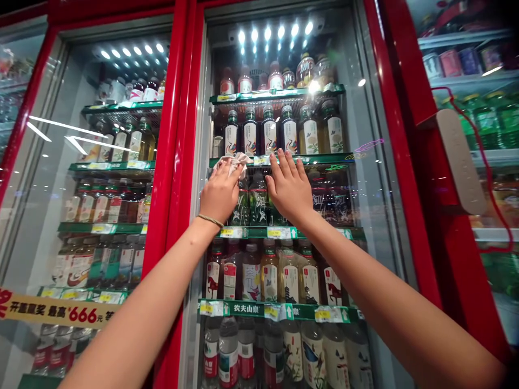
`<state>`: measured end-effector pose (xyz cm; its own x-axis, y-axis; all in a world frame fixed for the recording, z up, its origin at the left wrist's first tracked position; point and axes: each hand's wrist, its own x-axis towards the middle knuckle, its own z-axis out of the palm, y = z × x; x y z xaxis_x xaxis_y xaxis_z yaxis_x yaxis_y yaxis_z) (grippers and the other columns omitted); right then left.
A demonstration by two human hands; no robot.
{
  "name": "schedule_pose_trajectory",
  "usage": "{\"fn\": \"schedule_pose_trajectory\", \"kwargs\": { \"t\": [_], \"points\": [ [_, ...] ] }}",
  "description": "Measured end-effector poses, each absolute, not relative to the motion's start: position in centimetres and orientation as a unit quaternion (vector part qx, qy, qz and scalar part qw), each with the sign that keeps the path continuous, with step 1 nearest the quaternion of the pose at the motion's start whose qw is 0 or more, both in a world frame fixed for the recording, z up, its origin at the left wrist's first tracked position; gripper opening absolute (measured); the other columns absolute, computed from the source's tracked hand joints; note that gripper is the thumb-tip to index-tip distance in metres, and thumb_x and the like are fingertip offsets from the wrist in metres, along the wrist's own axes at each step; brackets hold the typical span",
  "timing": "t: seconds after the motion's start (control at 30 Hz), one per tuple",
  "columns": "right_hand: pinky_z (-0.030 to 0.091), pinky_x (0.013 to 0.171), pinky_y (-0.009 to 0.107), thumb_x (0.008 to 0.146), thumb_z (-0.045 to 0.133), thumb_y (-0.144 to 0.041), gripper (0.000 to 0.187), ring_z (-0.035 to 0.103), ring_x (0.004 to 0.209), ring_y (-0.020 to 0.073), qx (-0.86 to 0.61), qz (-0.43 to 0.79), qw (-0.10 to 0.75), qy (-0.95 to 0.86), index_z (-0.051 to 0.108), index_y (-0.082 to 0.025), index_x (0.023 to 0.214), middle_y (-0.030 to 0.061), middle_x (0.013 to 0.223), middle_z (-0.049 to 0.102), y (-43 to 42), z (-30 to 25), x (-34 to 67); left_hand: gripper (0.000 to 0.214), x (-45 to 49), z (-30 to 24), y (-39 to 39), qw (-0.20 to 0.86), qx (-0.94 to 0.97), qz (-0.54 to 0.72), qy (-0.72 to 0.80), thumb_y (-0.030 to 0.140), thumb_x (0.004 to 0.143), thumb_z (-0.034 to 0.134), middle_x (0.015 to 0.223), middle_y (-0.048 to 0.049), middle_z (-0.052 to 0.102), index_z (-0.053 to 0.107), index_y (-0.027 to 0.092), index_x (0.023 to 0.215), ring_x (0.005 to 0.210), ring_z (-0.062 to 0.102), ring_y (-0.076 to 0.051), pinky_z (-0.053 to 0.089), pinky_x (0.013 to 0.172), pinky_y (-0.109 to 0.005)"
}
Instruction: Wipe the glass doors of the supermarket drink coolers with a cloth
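left hand: my left hand (221, 194) is up against the glass door (365, 162), fingers curled over a cloth (234, 162), holding it onto the pane.
cloth: pale and crumpled, bunched under my left fingertips and sticking out just above them, touching the glass.
right hand: my right hand (288, 189) is spread wide and flat, palm on the same glass, fingers pointing up, holding nothing.
hand spacing: the two hands sit near each other at the same height with a narrow gap between them, not touching.
wrist band: thin braided band (211, 220) on my left wrist, just below the hand.
glass door: shut pane in front of both hands, with reflections on it to the right of my right hand.
bottles: dark-label bottles (259, 132) on the shelf just above my fingertips, green ones (255, 202) behind the glass between my hands, tea bottles (279, 275) a shelf below my wrists.
price strip: green shelf edge with tags (279, 233), just under my hands.
red frame: red post (178, 162), just left of my left hand, splitting this cooler from the next one.
lights: row of LEDs (275, 32), well above both hands.
handle: beige bar (460, 162) on the red edge, well to the right of my right hand.
banner: yellow sticker with 666 (52, 310), far down to the left of my left arm.
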<state>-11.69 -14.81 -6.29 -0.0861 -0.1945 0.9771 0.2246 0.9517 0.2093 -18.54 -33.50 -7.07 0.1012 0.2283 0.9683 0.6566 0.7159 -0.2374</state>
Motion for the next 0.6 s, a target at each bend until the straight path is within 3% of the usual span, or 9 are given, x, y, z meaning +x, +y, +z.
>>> {"fn": "schedule_pose_trajectory", "kwargs": {
  "t": [0.2, 0.4, 0.6],
  "points": [
    [0.017, 0.131, 0.054, 0.109, 0.023, -0.040, 0.065, 0.018, 0.162, 0.0275, -0.004, -0.160, 0.674, -0.721, 0.015, -0.015, 0.168, 0.0096, 0.174, 0.023, -14.7, -6.2, -11.9, 0.055, -18.1, -7.0, -32.8, 0.667, -0.330, -0.183, -0.642, 0.010, 0.096, 0.049, 0.164, -0.0132, 0.043, 0.054, 0.016, 0.150, 0.154, 0.037, -0.028, 0.034, 0.129, -0.047],
    [0.017, 0.130, 0.056, 0.108, 0.026, -0.039, 0.066, 0.020, 0.161, 0.0284, 0.019, -0.149, 0.688, -0.710, 0.010, -0.017, 0.169, 0.0109, 0.173, 0.026, -14.5, -6.2, -12.1, 0.049, -18.3, -6.8, -32.3, 0.674, -0.351, -0.160, -0.630, 0.014, 0.099, 0.047, 0.160, -0.0142, 0.048, 0.057, 0.016, 0.147, 0.153, 0.040, -0.029, 0.036, 0.129, -0.050],
    [0.018, 0.131, 0.055, 0.108, 0.028, -0.038, 0.062, 0.023, 0.161, 0.0282, 0.041, -0.128, 0.698, -0.703, 0.027, -0.015, 0.165, 0.0122, 0.172, 0.029, -14.5, -6.3, -12.1, 0.048, -18.7, -8.4, -31.8, 0.681, -0.363, -0.180, -0.610, 0.015, 0.101, 0.044, 0.163, -0.0129, 0.044, 0.057, 0.018, 0.148, 0.153, 0.041, -0.028, 0.037, 0.127, -0.052]
  ]
}}
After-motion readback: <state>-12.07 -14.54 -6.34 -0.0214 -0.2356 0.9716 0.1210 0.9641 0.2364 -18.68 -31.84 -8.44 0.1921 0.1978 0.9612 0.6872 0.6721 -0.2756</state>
